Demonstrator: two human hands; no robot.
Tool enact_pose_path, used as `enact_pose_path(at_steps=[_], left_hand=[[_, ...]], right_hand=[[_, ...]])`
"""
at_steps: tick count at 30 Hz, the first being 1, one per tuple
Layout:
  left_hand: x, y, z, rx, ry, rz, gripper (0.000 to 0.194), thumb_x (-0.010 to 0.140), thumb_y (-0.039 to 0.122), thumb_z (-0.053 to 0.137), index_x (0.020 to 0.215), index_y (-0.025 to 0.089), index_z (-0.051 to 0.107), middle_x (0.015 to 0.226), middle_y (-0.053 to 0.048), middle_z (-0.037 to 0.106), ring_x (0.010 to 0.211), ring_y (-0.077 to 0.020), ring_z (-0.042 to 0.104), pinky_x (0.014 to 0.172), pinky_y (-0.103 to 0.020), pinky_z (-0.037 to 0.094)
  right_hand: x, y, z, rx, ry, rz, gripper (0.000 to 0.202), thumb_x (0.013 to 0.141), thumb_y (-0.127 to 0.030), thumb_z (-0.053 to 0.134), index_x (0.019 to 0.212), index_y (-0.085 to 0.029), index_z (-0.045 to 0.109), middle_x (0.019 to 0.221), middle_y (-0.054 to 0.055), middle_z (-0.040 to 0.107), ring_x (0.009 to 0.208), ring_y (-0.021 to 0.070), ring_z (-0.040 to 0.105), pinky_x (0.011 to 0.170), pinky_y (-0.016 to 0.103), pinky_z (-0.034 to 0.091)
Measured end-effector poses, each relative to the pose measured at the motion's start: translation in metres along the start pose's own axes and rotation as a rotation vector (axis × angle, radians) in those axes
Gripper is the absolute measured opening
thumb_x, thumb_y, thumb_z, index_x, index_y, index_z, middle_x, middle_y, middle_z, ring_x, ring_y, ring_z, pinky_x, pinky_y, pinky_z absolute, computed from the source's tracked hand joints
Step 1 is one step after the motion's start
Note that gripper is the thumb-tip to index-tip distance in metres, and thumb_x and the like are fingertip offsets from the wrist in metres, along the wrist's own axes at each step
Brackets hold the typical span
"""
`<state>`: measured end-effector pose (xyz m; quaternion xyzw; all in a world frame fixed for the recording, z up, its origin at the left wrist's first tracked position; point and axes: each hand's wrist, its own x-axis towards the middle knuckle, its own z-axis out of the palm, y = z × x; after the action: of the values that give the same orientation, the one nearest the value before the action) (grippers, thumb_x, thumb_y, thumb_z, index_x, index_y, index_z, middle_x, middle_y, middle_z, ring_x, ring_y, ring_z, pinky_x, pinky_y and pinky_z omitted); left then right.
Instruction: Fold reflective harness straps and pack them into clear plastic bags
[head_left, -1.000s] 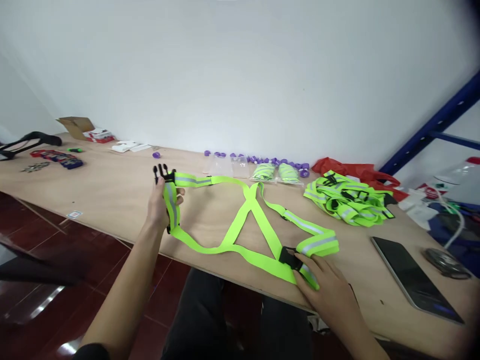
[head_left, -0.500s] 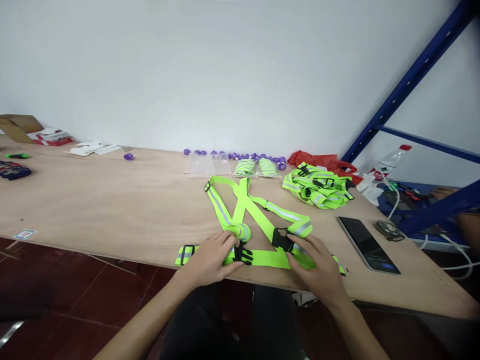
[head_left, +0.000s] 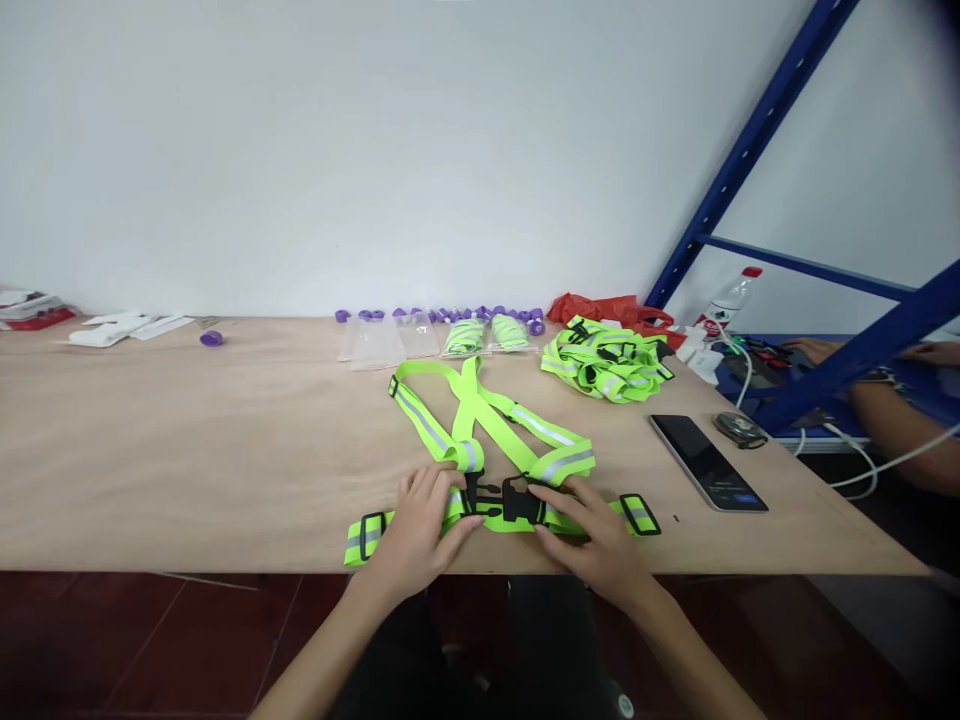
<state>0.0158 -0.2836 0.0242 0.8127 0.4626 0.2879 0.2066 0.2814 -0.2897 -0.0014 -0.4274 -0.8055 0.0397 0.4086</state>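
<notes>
A neon-green reflective harness (head_left: 474,405) with grey stripes lies spread on the wooden table (head_left: 225,450), its straps crossing in the middle. My left hand (head_left: 420,525) is closed on the pronged half of its black buckle (head_left: 480,497). The socket half of the buckle (head_left: 519,500) is between the fingers of my right hand (head_left: 592,530). The two halves face each other, prongs at the socket's mouth; I cannot tell whether the tips have entered. Black strap adjusters (head_left: 372,535) show at both ends of the waist strap.
A pile of green harnesses (head_left: 611,362) lies at right, before a red plastic bag (head_left: 611,312). Bagged harnesses (head_left: 465,337), clear bags (head_left: 377,343) and purple rolls (head_left: 480,314) line the wall. A phone (head_left: 705,462) is at right. Another person's arm (head_left: 900,425) shows behind the blue rack (head_left: 750,150).
The two buckle halves have come together from being apart and are now lined up. My right hand has brought the socket half down and left. The view has turned slightly right.
</notes>
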Motion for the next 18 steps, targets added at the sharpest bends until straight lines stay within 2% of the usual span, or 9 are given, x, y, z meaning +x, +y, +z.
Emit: enact_pose_path(at_steps=[4, 9, 12, 15, 18], left_hand=[[0.000, -0.002, 0.002, 0.002, 0.009, 0.030, 0.024, 0.098, 0.043, 0.055, 0.112, 0.025, 0.050, 0.119, -0.011, 0.061, 0.116, -0.0320, 0.053, 0.094, -0.046, 0.042], [0.005, 0.004, 0.013, 0.011, -0.026, 0.050, 0.022, 0.096, 0.044, 0.058, 0.105, 0.026, 0.052, 0.111, -0.009, 0.063, 0.105, -0.0314, 0.057, 0.090, -0.048, 0.044], [0.009, 0.010, 0.017, 0.050, -0.017, 0.044, 0.022, 0.094, 0.044, 0.061, 0.105, 0.026, 0.053, 0.108, -0.009, 0.065, 0.102, -0.0315, 0.059, 0.088, -0.050, 0.046], [0.006, 0.011, 0.005, 0.123, 0.029, 0.089, 0.036, 0.091, 0.044, 0.066, 0.121, 0.028, 0.053, 0.121, -0.010, 0.066, 0.113, -0.0337, 0.060, 0.100, -0.056, 0.043], [-0.011, 0.001, -0.028, 0.172, 0.057, 0.091, 0.050, 0.089, 0.046, 0.067, 0.134, 0.032, 0.050, 0.136, -0.009, 0.062, 0.126, -0.0336, 0.057, 0.107, -0.055, 0.042]], right_hand=[[0.002, -0.003, -0.003, -0.009, -0.030, 0.010, 0.031, 0.091, -0.026, 0.062, 0.122, -0.024, 0.069, 0.101, 0.008, 0.064, 0.092, 0.0201, 0.068, 0.078, 0.030, 0.059], [0.005, -0.007, 0.000, 0.005, -0.158, 0.021, 0.033, 0.094, -0.030, 0.061, 0.126, -0.027, 0.068, 0.105, 0.008, 0.070, 0.095, 0.0216, 0.070, 0.079, 0.031, 0.060], [0.009, -0.009, 0.000, -0.001, -0.191, 0.028, 0.033, 0.095, -0.030, 0.060, 0.127, -0.026, 0.067, 0.108, 0.009, 0.072, 0.097, 0.0220, 0.071, 0.080, 0.032, 0.061], [0.009, -0.005, -0.018, -0.057, -0.209, 0.025, 0.035, 0.093, -0.036, 0.065, 0.127, -0.028, 0.068, 0.115, 0.009, 0.073, 0.105, 0.0257, 0.071, 0.087, 0.038, 0.061], [0.002, 0.008, -0.054, -0.081, -0.169, 0.045, 0.031, 0.092, -0.040, 0.065, 0.120, -0.028, 0.072, 0.115, 0.009, 0.075, 0.107, 0.0269, 0.071, 0.094, 0.041, 0.059]])
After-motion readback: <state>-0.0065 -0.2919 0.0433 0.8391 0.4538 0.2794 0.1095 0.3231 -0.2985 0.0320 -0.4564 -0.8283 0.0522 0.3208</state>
